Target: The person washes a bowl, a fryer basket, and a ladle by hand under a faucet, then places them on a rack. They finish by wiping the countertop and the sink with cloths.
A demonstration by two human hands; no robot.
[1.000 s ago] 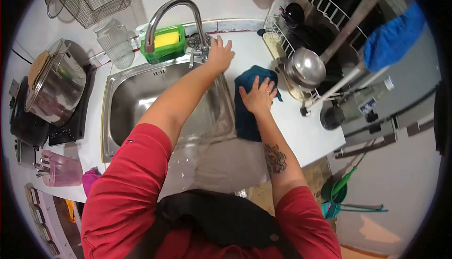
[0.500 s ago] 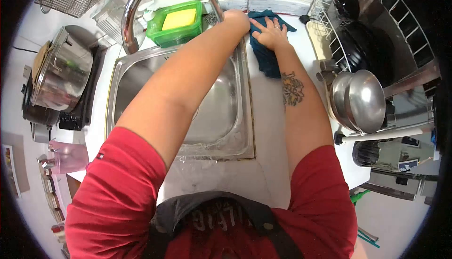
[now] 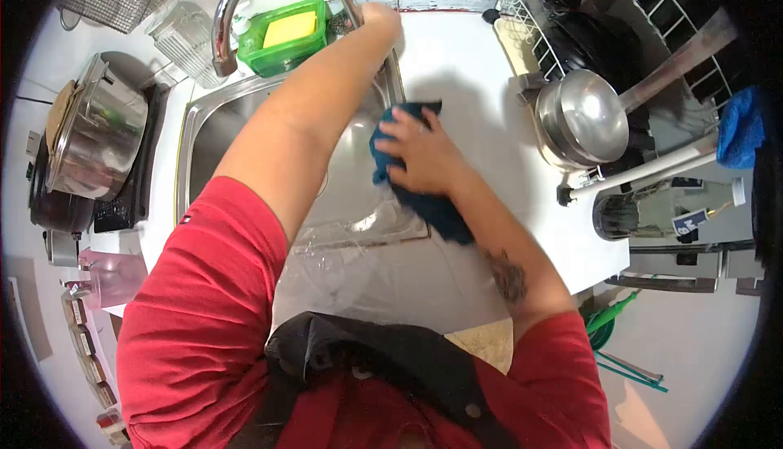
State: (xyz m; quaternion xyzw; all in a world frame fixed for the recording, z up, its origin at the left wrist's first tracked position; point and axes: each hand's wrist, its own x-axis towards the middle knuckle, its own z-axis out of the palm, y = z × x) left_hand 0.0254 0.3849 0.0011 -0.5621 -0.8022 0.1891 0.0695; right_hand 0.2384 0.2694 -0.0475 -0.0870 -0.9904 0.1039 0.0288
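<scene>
The dark teal cloth (image 3: 440,214) lies bunched over the right rim of the steel sink (image 3: 414,219) and the counter beside it. My right hand (image 3: 420,151) presses on the cloth with its fingers spread and partly wrapped over it. My left arm reaches across the sink, and my left hand (image 3: 382,18) is near the base of the curved chrome faucet (image 3: 353,10) at the back. Its fingers are hidden behind the wrist, so what it touches does not show.
A green container (image 3: 281,56) with a yellow sponge (image 3: 290,29) stands behind the sink. Steel pans (image 3: 594,116) and a white wire rack (image 3: 530,21) are on the right. A large steel pot (image 3: 99,139) sits at the left. A glass container (image 3: 186,41) stands back left.
My right hand has drawn the cloth from the back counter toward me and leftward onto the sink's right edge. The left hand stays near the faucet base. The view has shifted slightly.
</scene>
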